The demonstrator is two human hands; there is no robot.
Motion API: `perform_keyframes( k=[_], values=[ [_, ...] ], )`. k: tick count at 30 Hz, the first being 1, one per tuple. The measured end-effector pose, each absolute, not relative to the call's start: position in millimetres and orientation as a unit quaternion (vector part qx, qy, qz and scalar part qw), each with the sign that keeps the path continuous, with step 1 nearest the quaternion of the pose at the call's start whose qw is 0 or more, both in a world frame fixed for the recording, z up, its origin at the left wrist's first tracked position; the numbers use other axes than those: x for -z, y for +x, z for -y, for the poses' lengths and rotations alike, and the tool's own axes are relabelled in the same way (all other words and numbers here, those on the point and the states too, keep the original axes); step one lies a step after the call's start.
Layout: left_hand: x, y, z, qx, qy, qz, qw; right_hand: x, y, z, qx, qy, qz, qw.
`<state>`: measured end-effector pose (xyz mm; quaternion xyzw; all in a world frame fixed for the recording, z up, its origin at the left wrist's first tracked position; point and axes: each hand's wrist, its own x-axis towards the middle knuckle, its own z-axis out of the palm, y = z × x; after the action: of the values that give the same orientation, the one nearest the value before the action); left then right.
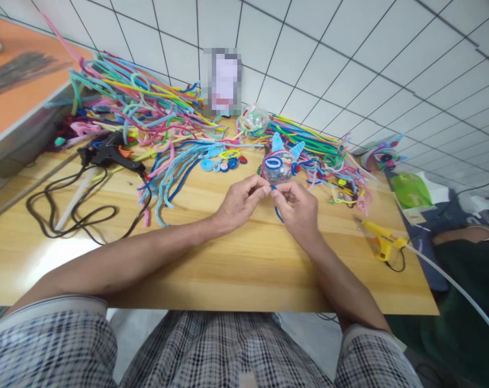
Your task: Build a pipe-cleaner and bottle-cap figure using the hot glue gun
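Observation:
My left hand [241, 202] and my right hand [296, 207] meet over the middle of the table, both pinching a blue pipe cleaner [278, 214]. One end of it hangs below my right fingers. Just behind my fingertips stands a clear ball [279, 168] with light blue ears, a blue ring and a red and blue piece at its right side. Small coiled rings [224, 165] in blue, yellow and red lie left of the ball. Light blue pipe cleaners [180, 167] spread out beyond my left hand.
A black glue gun [109, 151] with a looped cord lies at the left, a yellow glue gun [384, 240] at the right. Pipe cleaner piles [147, 102] line the tiled wall. A phone [225, 81] and another clear ball [255, 119] stand behind. A person [466, 302] is at the right.

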<state>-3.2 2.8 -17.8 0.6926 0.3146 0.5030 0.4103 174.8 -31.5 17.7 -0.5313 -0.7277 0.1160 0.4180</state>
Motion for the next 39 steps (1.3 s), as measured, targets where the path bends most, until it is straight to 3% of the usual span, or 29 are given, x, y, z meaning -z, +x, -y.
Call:
perform_keyframes(
  k=[8,18,23,27,35,39],
  values=[
    [22.4,-8.6,-20.9,-0.476,0.802,-0.235,0.274,-18.0,186.2,31.3,-0.019,-0.519,0.793,0.318],
    [15.3,-1.6,-5.7,-0.491,0.653,-0.293,0.496,-18.5,176.9,29.4,-0.152,-0.552,0.72,0.392],
    [21.0,-4.9,-18.7,-0.469,0.752,-0.254,0.388,-22.0,185.0,32.0,-0.038,-0.53,0.777,0.337],
    [18.7,-8.9,-21.2,-0.473,0.785,-0.237,0.323,-23.2,184.6,34.1,-0.02,-0.528,0.787,0.319],
    [16.4,-2.9,-7.7,-0.492,0.669,-0.292,0.475,-21.4,176.3,30.7,-0.12,-0.559,0.724,0.386],
    [19.7,-3.8,-15.0,-0.466,0.729,-0.268,0.424,-22.0,183.5,29.8,-0.092,-0.552,0.752,0.349]
  ],
)
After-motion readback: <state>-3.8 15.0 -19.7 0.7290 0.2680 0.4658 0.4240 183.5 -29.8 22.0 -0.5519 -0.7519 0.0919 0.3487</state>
